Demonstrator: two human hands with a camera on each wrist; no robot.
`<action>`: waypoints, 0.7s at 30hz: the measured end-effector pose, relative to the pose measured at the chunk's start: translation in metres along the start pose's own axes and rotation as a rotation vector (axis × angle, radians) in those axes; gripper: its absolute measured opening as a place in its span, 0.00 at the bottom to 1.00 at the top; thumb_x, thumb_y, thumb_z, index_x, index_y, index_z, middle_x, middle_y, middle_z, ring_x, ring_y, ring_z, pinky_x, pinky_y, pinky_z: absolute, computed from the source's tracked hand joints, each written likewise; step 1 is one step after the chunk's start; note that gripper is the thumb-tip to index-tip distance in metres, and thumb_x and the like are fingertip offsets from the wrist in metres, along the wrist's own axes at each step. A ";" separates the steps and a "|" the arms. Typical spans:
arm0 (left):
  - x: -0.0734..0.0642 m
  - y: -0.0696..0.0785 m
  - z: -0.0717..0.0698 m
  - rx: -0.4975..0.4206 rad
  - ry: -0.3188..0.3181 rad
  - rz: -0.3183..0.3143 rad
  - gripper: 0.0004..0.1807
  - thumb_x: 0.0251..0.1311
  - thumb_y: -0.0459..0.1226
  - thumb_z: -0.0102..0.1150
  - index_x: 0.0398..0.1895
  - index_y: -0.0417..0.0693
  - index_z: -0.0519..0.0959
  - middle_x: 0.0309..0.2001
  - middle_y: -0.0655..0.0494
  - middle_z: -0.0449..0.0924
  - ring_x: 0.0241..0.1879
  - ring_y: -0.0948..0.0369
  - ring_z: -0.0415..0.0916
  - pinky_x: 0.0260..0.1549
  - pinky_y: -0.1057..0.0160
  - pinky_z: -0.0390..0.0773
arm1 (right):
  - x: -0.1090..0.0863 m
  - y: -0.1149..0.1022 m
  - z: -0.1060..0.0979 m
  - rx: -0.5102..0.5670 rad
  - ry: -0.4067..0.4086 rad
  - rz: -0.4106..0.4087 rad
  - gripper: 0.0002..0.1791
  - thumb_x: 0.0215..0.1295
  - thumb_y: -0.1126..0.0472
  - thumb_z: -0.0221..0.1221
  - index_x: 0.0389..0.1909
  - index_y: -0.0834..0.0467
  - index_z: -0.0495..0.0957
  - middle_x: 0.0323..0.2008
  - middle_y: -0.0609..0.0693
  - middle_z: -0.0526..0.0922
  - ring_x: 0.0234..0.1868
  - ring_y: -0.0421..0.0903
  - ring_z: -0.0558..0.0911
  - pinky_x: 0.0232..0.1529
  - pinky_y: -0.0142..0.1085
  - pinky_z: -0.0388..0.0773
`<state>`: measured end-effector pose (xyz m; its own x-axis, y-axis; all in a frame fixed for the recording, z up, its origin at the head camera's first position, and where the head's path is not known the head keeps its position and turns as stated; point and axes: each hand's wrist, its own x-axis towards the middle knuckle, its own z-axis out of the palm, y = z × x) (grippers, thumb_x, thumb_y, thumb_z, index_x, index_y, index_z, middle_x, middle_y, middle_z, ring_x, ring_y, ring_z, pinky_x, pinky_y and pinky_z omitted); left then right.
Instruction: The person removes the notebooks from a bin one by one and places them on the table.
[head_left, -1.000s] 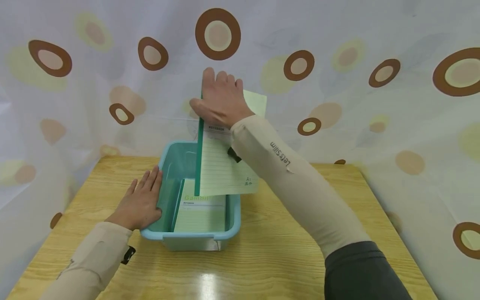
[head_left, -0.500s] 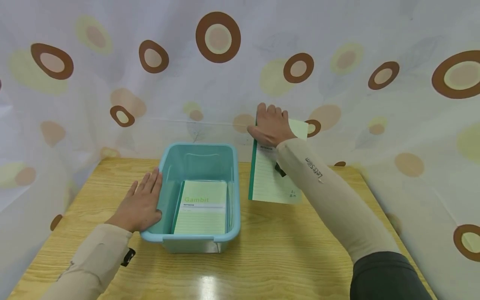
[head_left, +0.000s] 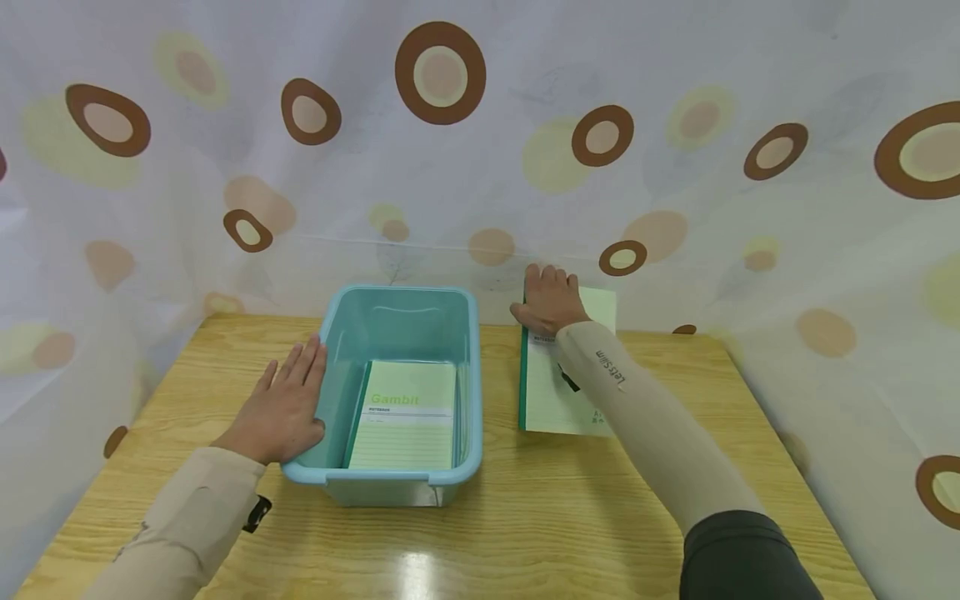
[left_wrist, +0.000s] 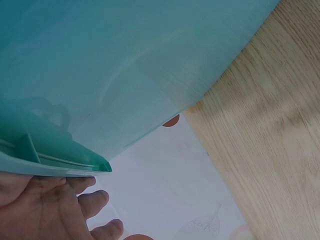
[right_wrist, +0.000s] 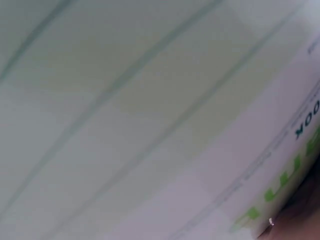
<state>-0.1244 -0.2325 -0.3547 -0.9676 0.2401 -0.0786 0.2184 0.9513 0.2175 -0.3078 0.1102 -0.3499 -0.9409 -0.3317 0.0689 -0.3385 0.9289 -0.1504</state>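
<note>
My right hand [head_left: 553,302] grips the top end of a pale green notebook [head_left: 558,408] with a dark green spine, close over the table right of the bin. Its cover fills the right wrist view, where the notebook [right_wrist: 150,125] shows lines and part of its green title. My left hand [head_left: 281,408] rests with straight fingers on the left rim of a light blue plastic bin [head_left: 378,478]. In the left wrist view the fingers lie just under the bin's rim [left_wrist: 55,171]. Inside the bin lies another notebook [head_left: 408,433] marked "Gambit", cover up.
The bin stands on a wooden table [head_left: 525,533], left of its middle. A white curtain [head_left: 525,50] with brown ring and blob patterns hangs behind the table and along both sides.
My right hand has carried the notebook from over the bin to the right, then down toward the table. The left hand has stayed on the bin's rim.
</note>
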 end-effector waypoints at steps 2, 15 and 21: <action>0.000 0.000 0.000 -0.003 -0.002 0.001 0.45 0.50 0.32 0.47 0.72 0.25 0.43 0.74 0.32 0.37 0.73 0.36 0.37 0.66 0.33 0.41 | 0.002 0.002 0.010 -0.004 -0.011 -0.012 0.18 0.64 0.48 0.48 0.39 0.61 0.62 0.36 0.58 0.67 0.39 0.57 0.67 0.47 0.52 0.62; 0.000 0.001 -0.001 -0.011 -0.002 0.000 0.46 0.50 0.32 0.48 0.72 0.26 0.42 0.74 0.32 0.37 0.73 0.36 0.36 0.66 0.34 0.40 | 0.007 0.010 0.071 0.035 -0.034 -0.005 0.19 0.65 0.48 0.51 0.39 0.60 0.62 0.36 0.58 0.66 0.39 0.58 0.66 0.47 0.52 0.62; -0.001 -0.001 0.001 -0.013 0.013 0.003 0.45 0.51 0.32 0.48 0.73 0.26 0.43 0.75 0.32 0.37 0.73 0.36 0.36 0.66 0.34 0.40 | 0.008 0.010 0.096 0.057 -0.039 0.003 0.17 0.64 0.49 0.53 0.36 0.59 0.62 0.35 0.58 0.66 0.38 0.57 0.66 0.46 0.51 0.61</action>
<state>-0.1238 -0.2335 -0.3558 -0.9685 0.2407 -0.0647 0.2202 0.9479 0.2300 -0.3196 0.1006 -0.4458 -0.9413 -0.3364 0.0297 -0.3351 0.9193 -0.2063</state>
